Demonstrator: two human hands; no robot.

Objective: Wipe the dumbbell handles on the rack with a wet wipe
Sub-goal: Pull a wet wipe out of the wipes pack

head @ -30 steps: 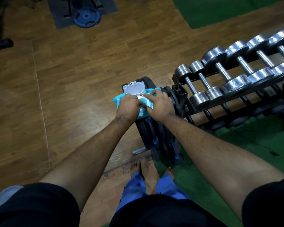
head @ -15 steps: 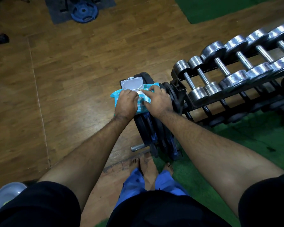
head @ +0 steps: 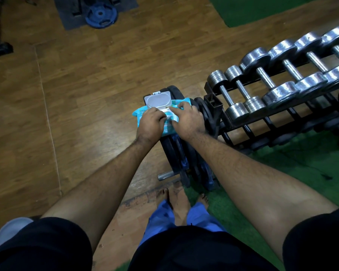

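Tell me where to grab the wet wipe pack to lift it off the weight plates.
Grip the wet wipe pack by its soft blue left end, coming from the left. That end overhangs the weight plates; the open lid and both hands crowd the middle.

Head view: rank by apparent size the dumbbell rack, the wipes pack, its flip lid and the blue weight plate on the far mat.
1. dumbbell rack
2. wipes pack, partly hidden by hands, and blue weight plate, farther away: too alike to rank
3. flip lid
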